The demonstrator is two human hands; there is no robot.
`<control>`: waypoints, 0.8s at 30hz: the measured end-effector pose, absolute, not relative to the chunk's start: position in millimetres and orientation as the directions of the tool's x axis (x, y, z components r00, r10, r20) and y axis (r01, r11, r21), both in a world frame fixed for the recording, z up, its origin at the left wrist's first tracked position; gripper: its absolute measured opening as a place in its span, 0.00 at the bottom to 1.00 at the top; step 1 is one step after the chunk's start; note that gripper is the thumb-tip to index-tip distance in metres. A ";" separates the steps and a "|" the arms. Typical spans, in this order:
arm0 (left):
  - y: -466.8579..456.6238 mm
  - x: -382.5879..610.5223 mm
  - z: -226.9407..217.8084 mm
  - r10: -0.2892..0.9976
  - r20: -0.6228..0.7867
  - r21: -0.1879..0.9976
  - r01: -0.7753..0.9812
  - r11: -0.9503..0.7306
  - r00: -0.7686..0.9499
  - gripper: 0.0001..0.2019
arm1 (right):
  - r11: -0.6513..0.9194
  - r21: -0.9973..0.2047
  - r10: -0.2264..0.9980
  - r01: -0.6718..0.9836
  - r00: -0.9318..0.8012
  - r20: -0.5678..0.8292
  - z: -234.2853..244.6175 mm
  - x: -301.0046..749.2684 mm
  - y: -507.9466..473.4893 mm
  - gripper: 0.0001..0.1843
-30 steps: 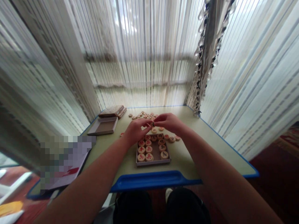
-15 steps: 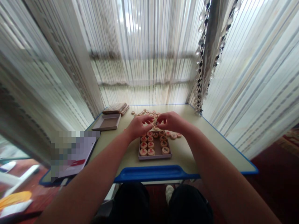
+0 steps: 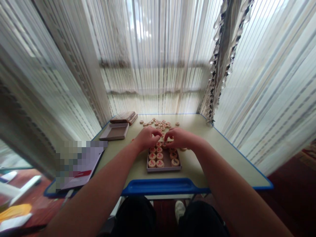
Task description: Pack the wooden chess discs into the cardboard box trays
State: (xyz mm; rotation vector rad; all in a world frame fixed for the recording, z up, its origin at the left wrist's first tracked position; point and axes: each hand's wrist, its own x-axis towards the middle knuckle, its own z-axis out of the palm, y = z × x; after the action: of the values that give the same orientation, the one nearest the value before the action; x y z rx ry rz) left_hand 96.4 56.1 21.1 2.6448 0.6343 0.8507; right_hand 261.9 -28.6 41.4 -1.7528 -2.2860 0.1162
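A shallow grey box (image 3: 164,169) lies on the table in front of me, with several round wooden chess pieces (image 3: 156,160) in rows inside it, marked in red or dark characters. My left hand (image 3: 147,138) and my right hand (image 3: 178,137) hover side by side over the box's far end, fingers curled down toward the pieces there. What the fingertips pinch is hidden. More loose pieces (image 3: 159,124) are scattered farther back on the table.
An empty box lid (image 3: 115,131) and a folded wooden board (image 3: 123,117) lie at the back left. Papers (image 3: 79,163) rest on the left. The pale table has a blue rim (image 3: 160,186). Striped curtains surround it; a beaded tie (image 3: 217,65) hangs at the right.
Both hands have lowered from above the loose pieces down onto the far end of the box. The view has shifted slightly.
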 end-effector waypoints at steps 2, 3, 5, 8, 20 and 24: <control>60.4 95.0 21.3 0.520 0.497 0.391 0.356 -0.849 0.695 0.11 | 0.253 -0.230 0.964 0.940 -0.225 0.142 40.8 261.6 -28.2 0.13; 63.8 93.4 21.6 0.549 0.512 0.397 0.385 -0.833 0.660 0.11 | 0.248 -0.238 0.966 0.939 -0.221 0.134 40.3 261.9 -27.8 0.13; 72.6 88.6 23.0 0.632 0.546 0.432 0.462 -0.775 0.550 0.12 | 0.247 -0.252 0.967 0.936 -0.221 0.127 39.2 262.6 -26.9 0.15; 85.8 78.8 25.8 0.753 0.578 0.510 0.581 -0.634 0.315 0.13 | 0.245 -0.255 0.969 0.935 -0.223 0.110 38.7 263.3 -26.4 0.16; 88.4 73.2 25.3 0.853 0.440 0.507 0.706 -0.494 0.281 0.12 | 0.273 -0.308 0.961 0.911 -0.244 0.129 41.6 263.8 -26.9 0.14; 88.8 74.5 27.2 0.888 0.357 0.481 0.757 -0.442 0.292 0.13 | 0.175 -0.296 0.969 0.939 -0.111 0.221 40.6 267.4 -22.3 0.16</control>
State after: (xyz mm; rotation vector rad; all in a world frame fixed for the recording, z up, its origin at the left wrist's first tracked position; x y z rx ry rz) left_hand 74.5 88.8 27.2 2.3392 1.5180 0.8683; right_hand 267.4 -22.3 40.6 -1.8076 -2.0989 0.1158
